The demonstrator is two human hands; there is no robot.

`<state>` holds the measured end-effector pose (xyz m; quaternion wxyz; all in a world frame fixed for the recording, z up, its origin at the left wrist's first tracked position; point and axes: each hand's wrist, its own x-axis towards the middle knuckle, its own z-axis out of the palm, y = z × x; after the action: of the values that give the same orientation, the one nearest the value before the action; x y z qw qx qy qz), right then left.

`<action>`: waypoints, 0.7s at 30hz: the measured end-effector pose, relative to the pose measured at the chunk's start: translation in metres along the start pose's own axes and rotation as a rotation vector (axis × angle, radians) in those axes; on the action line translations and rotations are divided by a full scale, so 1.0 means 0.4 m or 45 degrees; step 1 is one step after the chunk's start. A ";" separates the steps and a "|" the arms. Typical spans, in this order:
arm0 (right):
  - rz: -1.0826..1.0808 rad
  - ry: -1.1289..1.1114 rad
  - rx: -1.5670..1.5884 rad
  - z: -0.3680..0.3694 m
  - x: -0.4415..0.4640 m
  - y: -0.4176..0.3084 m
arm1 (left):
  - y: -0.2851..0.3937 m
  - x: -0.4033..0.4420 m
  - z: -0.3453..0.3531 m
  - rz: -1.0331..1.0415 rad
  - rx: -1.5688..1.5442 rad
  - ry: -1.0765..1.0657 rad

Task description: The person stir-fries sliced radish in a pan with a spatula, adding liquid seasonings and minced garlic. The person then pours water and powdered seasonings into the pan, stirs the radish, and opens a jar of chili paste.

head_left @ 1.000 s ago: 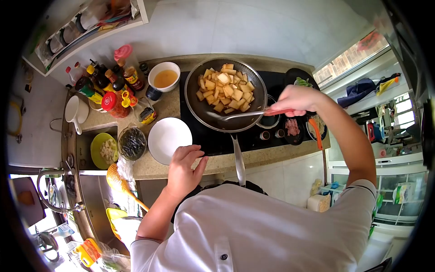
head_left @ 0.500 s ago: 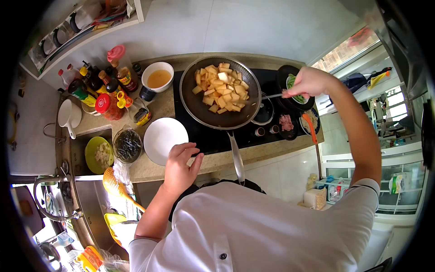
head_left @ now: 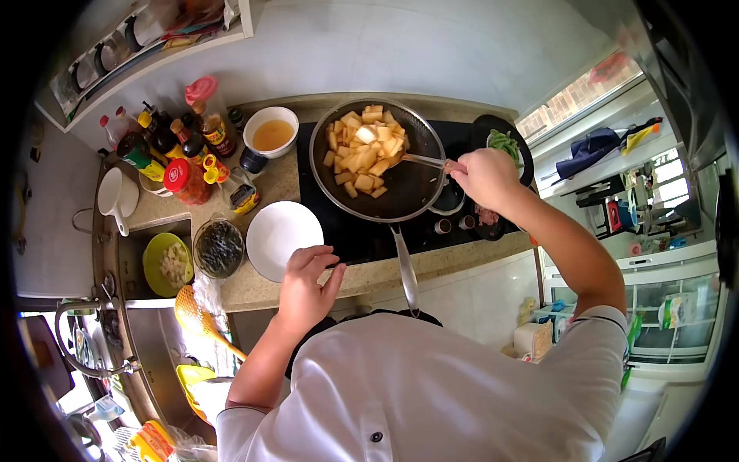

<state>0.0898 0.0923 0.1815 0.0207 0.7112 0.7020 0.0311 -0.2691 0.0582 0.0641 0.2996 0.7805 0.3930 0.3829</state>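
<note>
A dark pan sits on the black cooktop, its metal handle pointing toward my body. Browned, chopped chunks lie mostly in its left half. My right hand is closed around the handle of a metal spatula, whose blade is in among the chunks, partly hidden. Beside the lower right edge of an empty white bowl, my left hand hovers with fingers apart and nothing held.
Left of the pan stand a bowl of yellowish liquid, sauce bottles, a red-lidded jar, a bowl of dark strips and a green bowl. Green vegetables and pink meat are at the right.
My right hand has moved left and down toward the pan. The spatula has gone into the chunks, which have shifted left. My left hand has stayed nearly still.
</note>
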 end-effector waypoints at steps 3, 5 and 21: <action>-0.215 0.163 -0.166 -0.044 -0.076 -0.015 | 0.003 0.009 0.007 0.004 -0.012 -0.018; -0.392 0.226 -0.358 -0.075 -0.098 0.004 | 0.007 0.011 0.011 -0.004 -0.021 -0.028; -0.547 0.486 -0.261 0.062 0.014 0.074 | 0.033 -0.001 0.012 -0.018 0.025 -0.026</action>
<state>0.1211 0.0977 0.1588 -0.0338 0.5221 0.8207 0.2296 -0.2601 0.0501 0.0716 0.2986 0.7843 0.3993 0.3690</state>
